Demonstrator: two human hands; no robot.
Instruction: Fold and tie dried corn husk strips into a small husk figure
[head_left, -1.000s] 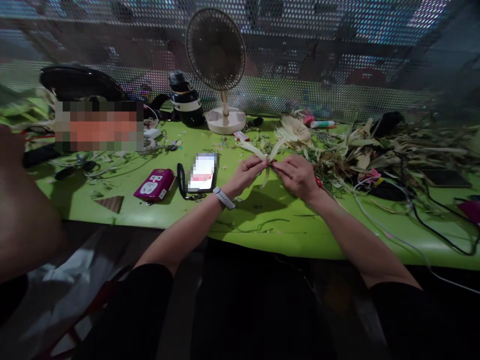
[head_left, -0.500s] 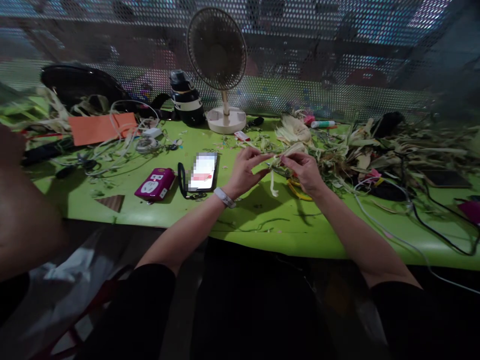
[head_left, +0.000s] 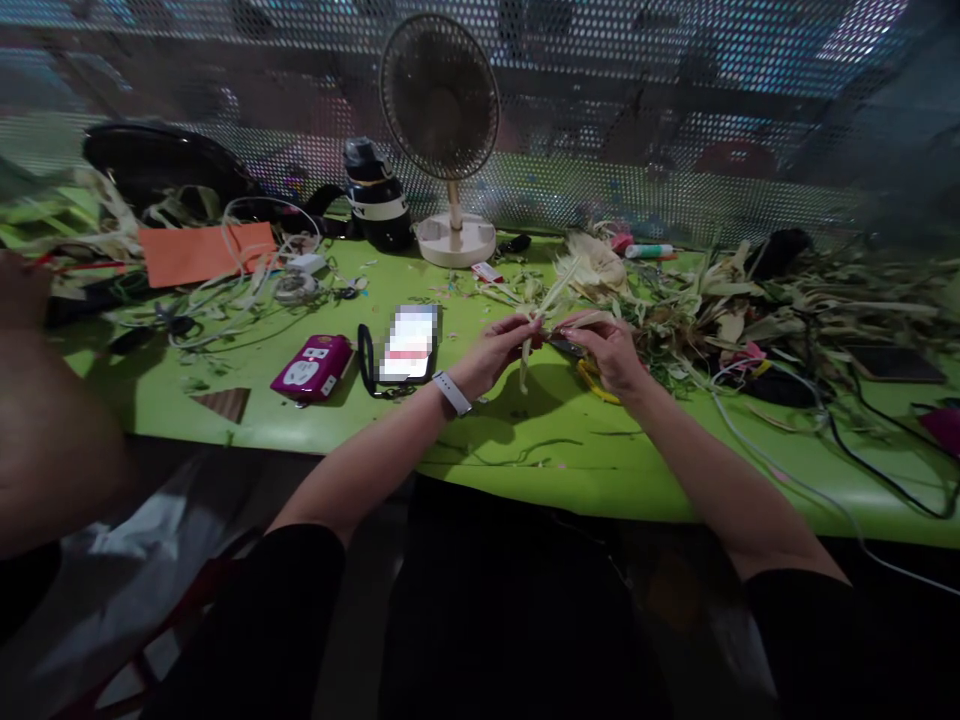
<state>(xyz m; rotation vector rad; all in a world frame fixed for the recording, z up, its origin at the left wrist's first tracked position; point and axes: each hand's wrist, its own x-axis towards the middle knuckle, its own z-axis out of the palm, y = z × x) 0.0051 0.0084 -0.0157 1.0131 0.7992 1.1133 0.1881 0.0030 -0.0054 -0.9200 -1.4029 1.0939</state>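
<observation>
Pale corn husk strips [head_left: 556, 296] stick up between my hands, and one strip end dangles below my left fingers. My left hand [head_left: 501, 352] pinches these strips, its thumb and fingers pressed together. My right hand [head_left: 609, 352] is closed just beside it, fingertips pinching a pale husk piece [head_left: 587, 319]. Both hands hover over the green tabletop [head_left: 517, 425]. Partly hidden under my right hand lie yellow-handled scissors [head_left: 598, 384]. Behind the hands rests a bundle of dry husk [head_left: 592, 262].
A heap of husks [head_left: 720, 310] covers the right side, crossed by cables. Left of my hands lie a phone [head_left: 409, 342] and a magenta power adapter [head_left: 313, 367]. A fan [head_left: 456, 240] and a dark bottle [head_left: 379, 205] stand behind. Another person's arm [head_left: 52, 400] is at far left.
My left fingers, spread before, have closed on the husk strips. The strips now point upward, and the dangling end has shifted left.
</observation>
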